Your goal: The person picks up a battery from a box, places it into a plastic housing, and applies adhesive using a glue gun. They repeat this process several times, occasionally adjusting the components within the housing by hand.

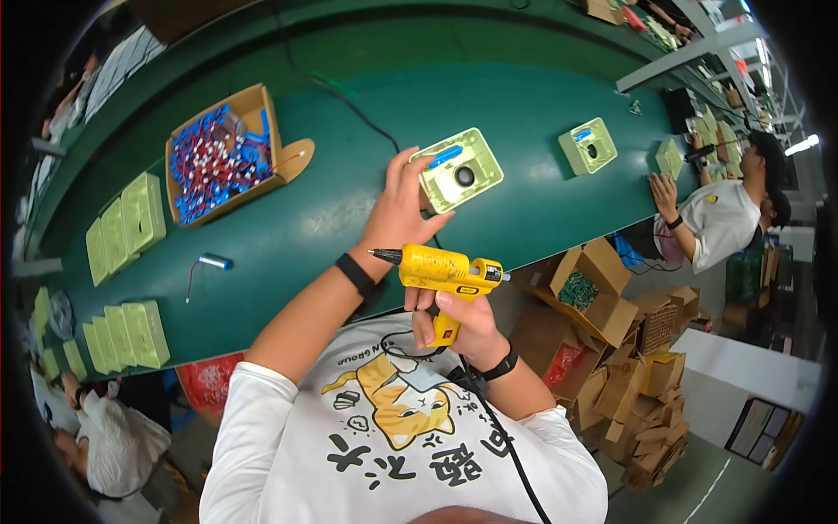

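Note:
My left hand (400,199) grips the left side of a pale green plastic housing (487,181) on the green bench. Inside it lie a blue cylindrical battery (447,156), near my fingertips, and a black round part (464,176). A yellow hot glue gun (436,269) is in my right hand (467,325), close to my body. Its black nozzle points left, past my left wrist, and a glue stick pokes out at the back. My right fingers wrap around the handle.
A cardboard box (272,179) full of blue wired batteries stands left. One loose battery (215,261) lies nearer, between stacks of green housings (142,214). Another housing (602,160) with a battery sits right, before a co-worker (724,214). Cardboard boxes (615,306) crowd the floor.

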### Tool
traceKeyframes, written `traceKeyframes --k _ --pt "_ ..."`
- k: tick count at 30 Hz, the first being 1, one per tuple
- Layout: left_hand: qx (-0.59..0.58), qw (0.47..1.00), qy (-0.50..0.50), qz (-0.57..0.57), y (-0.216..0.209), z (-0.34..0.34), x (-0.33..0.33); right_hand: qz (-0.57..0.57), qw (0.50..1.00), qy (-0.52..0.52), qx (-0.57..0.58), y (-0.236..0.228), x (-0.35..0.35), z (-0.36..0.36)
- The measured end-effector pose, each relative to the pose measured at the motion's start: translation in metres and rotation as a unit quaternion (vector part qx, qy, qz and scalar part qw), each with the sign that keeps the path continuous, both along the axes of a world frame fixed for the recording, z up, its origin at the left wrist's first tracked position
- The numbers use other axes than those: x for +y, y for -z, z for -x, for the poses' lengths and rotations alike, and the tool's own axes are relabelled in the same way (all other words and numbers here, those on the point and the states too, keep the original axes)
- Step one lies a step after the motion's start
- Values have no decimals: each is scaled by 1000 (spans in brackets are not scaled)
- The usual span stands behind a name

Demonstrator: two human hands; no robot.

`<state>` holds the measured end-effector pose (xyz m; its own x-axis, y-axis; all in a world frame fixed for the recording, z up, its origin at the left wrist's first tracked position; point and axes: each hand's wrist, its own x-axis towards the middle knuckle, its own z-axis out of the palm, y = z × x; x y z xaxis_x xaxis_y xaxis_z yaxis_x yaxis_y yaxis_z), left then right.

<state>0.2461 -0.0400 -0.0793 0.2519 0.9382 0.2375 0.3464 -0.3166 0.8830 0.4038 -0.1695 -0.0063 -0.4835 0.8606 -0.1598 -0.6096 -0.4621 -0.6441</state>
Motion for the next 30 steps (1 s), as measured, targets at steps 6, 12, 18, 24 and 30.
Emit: traceKeyframes --k 6,12,18,24,30 --pt "9 997 24 -76 -8 -2 10 5 997 78 19 11 1 -11" --pt "160 965 -155 -142 -33 128 -69 9 994 101 -30 19 10 -11" --pt "308 848 -409 -136 -43 277 -147 1 997 71 -28 43 27 -10" --pt "500 520 -690 -55 -32 418 -241 -29 995 37 -85 71 61 7" --pt "444 688 -554 148 -49 508 -280 -37 992 62 -106 99 68 1"
